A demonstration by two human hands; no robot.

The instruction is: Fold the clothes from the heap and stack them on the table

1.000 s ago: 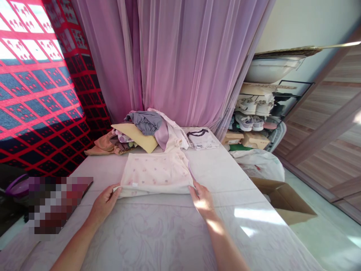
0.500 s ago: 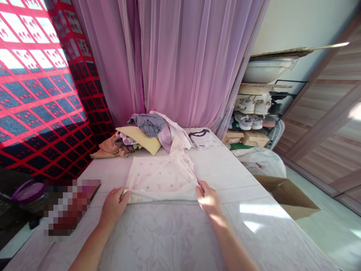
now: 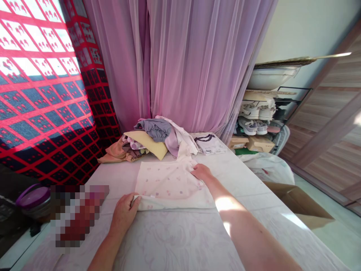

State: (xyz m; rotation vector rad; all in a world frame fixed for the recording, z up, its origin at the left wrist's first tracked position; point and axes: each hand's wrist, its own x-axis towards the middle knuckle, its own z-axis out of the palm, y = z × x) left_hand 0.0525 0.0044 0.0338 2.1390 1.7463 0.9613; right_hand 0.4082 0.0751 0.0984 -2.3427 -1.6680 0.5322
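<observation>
A pale pink garment with small dotted print (image 3: 169,184) lies flat on a white, pink-patterned cloth-covered surface (image 3: 180,237), its near edge folded over. My left hand (image 3: 124,214) pinches the near left corner of that fold. My right hand (image 3: 201,172) rests flat on the garment's upper right part, gripping nothing. The garment's far end narrows into a crumpled part that reaches the clothes pile.
A heap of mixed clothes (image 3: 146,142) and a folded white T-shirt (image 3: 210,145) lie at the far end. Sheer pink curtains (image 3: 194,64) hang behind. A shoe rack (image 3: 255,116), white bag (image 3: 267,169) and cardboard box (image 3: 296,201) stand to the right.
My right hand has moved off the near right hem, up and inward onto the garment. My left hand stays on the fold's corner. The view has shifted slightly.
</observation>
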